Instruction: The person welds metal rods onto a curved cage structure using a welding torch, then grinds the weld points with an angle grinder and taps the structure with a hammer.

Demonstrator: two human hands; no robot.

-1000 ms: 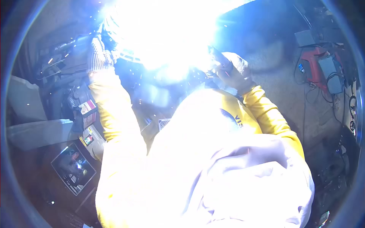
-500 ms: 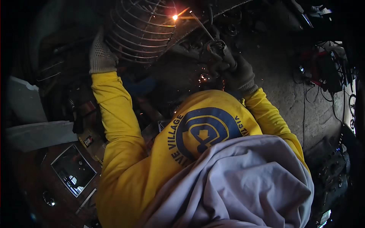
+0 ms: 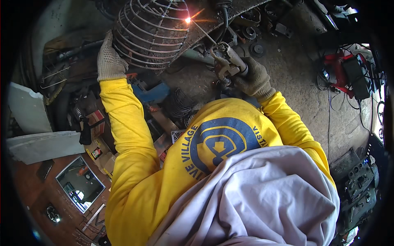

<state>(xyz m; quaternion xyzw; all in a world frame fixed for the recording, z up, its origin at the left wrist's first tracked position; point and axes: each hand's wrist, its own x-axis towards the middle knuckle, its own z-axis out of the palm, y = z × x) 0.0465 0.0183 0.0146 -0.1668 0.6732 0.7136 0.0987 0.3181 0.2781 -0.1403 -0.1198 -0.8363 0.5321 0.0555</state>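
My left hand [image 3: 111, 61], in a knitted work glove with dots, is closed around the left side of a round wire cage [image 3: 152, 50] made of curved metal rods. Some of its fingertips are hidden. My right hand [image 3: 253, 78], also gloved, grips the handle of a welding electrode holder [image 3: 225, 64]. A thin welding rod [image 3: 205, 34] runs from its jaws up and left to the cage's right edge. A bright orange arc [image 3: 188, 20] glows at the rod's tip, with streaks of light. The cage rests against a dark metal work surface [image 3: 213, 25].
A blue tool [image 3: 152, 93] and coiled wire [image 3: 180, 104] lie below the cage. Round metal parts [image 3: 257, 49] lie on the floor to the right. Farther right stands a red and black machine [image 3: 347, 74] with trailing cables. Pale panels [image 3: 43, 144] and a framed glass pane [image 3: 80, 183] are at left.
The picture has grown much brighter. My right hand and the electrode holder have shifted a little left and down, and the rod's tip now meets the arc. Fewer sparks show below. My left hand stays put.
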